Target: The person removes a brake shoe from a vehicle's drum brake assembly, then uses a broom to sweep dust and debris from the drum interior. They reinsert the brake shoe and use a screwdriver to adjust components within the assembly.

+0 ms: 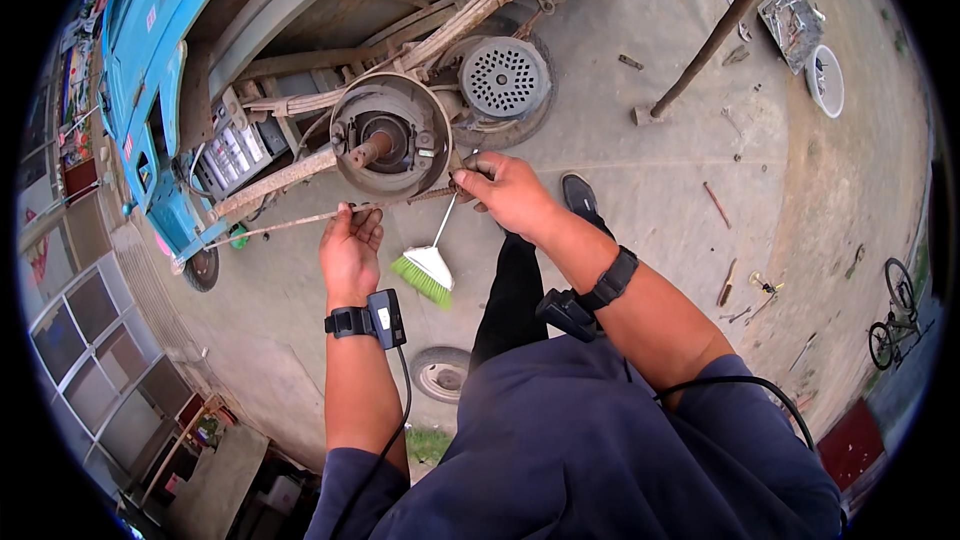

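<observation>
"Rusty rod (290, 225), along the wheel drum's (440, 130) near edge: how will it handle?"

"Stiff, fairly light, gritty, I'd judge; hold its bare length left of the drum."

"Fingers?"

"Left hand (350, 255), just below the drum: curled, thumb and fingers lightly holding the rod. Right hand (510, 198), at the drum's lower right: thumb and forefinger nearly together; whether they pinch anything, I can't tell."

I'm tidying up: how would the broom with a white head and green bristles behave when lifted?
The white-headed, green-bristled broom is probably light, given its slim, pale handle. The handle looks straight, so likely stiff. Its green bristles look fine, so would probably flex when pushed.
</observation>
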A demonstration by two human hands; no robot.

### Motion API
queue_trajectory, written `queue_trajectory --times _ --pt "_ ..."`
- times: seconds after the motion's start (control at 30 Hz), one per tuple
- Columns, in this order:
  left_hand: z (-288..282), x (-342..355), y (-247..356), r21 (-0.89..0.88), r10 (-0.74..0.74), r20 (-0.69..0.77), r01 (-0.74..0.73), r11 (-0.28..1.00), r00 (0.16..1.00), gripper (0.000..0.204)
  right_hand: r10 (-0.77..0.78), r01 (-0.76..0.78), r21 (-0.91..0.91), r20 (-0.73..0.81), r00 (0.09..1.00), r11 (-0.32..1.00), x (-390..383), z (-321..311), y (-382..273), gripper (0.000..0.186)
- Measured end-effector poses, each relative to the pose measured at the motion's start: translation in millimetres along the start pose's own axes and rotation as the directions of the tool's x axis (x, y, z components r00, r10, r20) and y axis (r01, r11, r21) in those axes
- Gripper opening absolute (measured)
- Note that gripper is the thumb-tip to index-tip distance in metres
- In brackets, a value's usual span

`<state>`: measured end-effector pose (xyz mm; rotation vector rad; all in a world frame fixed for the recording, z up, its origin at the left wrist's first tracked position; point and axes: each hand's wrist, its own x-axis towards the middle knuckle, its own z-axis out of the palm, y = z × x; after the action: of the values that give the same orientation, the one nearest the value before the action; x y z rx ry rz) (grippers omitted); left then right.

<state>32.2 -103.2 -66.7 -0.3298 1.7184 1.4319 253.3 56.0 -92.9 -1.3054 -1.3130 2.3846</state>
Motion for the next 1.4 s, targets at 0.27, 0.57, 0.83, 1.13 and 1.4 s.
queue_trajectory --times 0.27,0.57,0.83,1.13,1.4 --pt "-2 -2 -2 0.005 -0.006 -0.009 0.006 1.000 1.000 0.021 0.020 -0.018 -0.051 0.036 0.999 0.999 -2 -3 -6 0.032" --pt "-4 3 -1 -0.022 -0.001 0.016 0.002 1.000 1.000 0.020 0.051 -0.051 0.006 0.061 0.997 0.999 0 -5 -2 0.037" --pt "-4 1 -3 -0.042 0.002 0.028 0.000 0.999 1.000 0.020 0.076 -0.073 -0.044 0.068 0.995 0.996 -8 -4 -1 0.043" --pt "0 -4 -1 -0.039 0.004 0.012 -0.004 0.999 1.000 0.020 0.031 -0.030 -0.010 0.091 0.995 0.999 -7 -5 3 0.040" --pt "0 -5 0 -0.027 0.008 0.023 -0.007 1.000 1.000 0.021 0.028 -0.028 0.004 0.080 0.996 1.000 -11 -4 1 0.041"
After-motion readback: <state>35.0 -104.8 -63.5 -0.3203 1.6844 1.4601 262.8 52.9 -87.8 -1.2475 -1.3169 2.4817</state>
